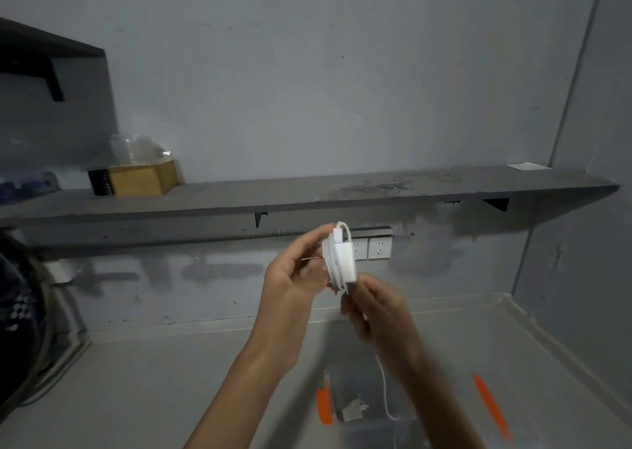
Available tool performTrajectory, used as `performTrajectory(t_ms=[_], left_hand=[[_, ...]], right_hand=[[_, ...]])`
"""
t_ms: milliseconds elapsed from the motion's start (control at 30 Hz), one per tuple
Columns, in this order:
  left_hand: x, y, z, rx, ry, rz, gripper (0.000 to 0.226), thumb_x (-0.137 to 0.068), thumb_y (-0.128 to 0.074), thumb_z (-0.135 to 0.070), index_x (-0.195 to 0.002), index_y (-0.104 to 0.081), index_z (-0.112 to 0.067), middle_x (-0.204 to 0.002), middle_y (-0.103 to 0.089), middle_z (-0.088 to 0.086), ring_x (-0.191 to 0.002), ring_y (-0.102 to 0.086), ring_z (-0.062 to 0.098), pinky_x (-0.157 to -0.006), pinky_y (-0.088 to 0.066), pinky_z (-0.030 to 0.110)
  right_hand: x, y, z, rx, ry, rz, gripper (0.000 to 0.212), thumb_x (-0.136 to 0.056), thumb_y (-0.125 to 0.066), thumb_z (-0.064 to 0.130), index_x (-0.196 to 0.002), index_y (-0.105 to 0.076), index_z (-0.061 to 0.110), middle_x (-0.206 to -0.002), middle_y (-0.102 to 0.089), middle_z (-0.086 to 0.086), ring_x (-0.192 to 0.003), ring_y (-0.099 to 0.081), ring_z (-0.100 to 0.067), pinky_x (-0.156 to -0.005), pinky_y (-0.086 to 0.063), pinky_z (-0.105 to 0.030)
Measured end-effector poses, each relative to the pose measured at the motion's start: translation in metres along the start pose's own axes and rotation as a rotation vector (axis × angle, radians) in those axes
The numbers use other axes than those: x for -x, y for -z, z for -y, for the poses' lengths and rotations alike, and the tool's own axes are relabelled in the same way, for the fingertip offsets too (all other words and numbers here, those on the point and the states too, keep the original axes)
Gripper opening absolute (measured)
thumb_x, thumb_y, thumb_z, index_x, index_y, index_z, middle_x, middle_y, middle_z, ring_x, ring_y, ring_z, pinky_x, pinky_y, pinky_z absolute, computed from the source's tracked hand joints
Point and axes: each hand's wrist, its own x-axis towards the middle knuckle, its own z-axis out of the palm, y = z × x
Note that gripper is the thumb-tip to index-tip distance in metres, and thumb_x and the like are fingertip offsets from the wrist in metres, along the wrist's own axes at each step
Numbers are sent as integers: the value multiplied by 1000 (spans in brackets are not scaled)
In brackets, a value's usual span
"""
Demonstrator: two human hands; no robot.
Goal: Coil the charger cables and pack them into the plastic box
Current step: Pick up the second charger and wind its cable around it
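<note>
A smooth white plastic charger (344, 256) wound with glossy white cable (329, 260), a clear plastic box (362, 404) with matt orange clips, a matt grey shelf (307, 192) with scuffed paint bearing a bare wooden box (143, 178) at its left end.

place: bare utility room; grey shelf (307, 195) | wall sockets (372, 248)

White charger (344, 258) cable-wrapped, held aloft
</note>
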Motion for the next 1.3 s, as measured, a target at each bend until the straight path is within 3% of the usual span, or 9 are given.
performTrajectory(t_ms=[133,300,467,600,733,833,967,1200,1300], left_hand=[[-20,11,9,139,63,-191,48,-88,-43,15,-109,-69,-20,-98,-71,3,-89,-65,18,-65,-54,23],[-34,30,32,-77,41,-367,45,-91,-46,11,-108,-66,-25,-113,-63,9,-100,-64,24,-66,-58,22],[-15,26,50,-329,41,-216,40,-90,-48,8,-109,-65,-24,-94,-56,7,-81,-57,14,-67,-53,25],[10,14,37,-331,-67,25,40,-86,-56,12,-106,-67,-20,-84,-55,0,-73,-56,9,-65,-50,23],[23,12,9,-249,-144,180,47,-83,-59,3,-117,-60,-30,-84,-57,4,-76,-56,13,-68,-48,22],[19,12,-6,59,-68,200,54,-75,-54,6,-121,-54,-22,-75,-58,2,-69,-55,9,-65,-49,20],[8,12,-4,165,4,88,42,-85,-52,12,-116,-61,-14,-78,-63,6,-73,-59,20,-65,-53,26],[-33,23,29,30,37,-317,42,-88,-41,16,-108,-60,-16,-91,-59,5,-82,-59,18,-66,-54,27],[-31,27,43,-135,27,-286,43,-88,-42,15,-106,-59,-19,-92,-51,10,-82,-51,21,-69,-52,27]], right_hand=[[40,-24,-11,-48,-109,-28,29,-98,-49,18,-79,-70,11,-54,-55,-1,-34,-35,-11,-35,-23,-20],[69,-21,17,323,-4,93,13,-92,-59,26,-88,-71,32,-60,-67,3,-44,-55,-5,-47,-45,-20],[46,3,50,826,411,38,20,-92,-56,39,-88,-69,24,-71,-68,10,-65,-63,-7,-63,-51,-28],[3,23,68,877,723,-29,19,-91,-61,33,-89,-74,20,-86,-73,10,-78,-66,-4,-69,-52,-29],[-28,30,73,527,497,-14,2,-79,-74,14,-78,-75,15,-77,-73,4,-64,-61,-4,-63,-45,-18],[-28,21,49,349,322,51,22,-88,-63,5,-73,-71,19,-59,-65,5,-53,-57,-9,-54,-45,-18],[-2,-7,16,126,90,-22,35,-97,-46,6,-66,-60,15,-42,-46,10,-38,-36,0,-39,-29,-11],[57,-33,-4,123,-152,153,22,-99,-47,20,-93,-67,23,-43,-44,3,-34,-31,-8,-35,-27,-17],[63,-21,13,453,14,169,17,-97,-50,27,-98,-65,37,-52,-60,4,-43,-49,-4,-49,-40,-18]])
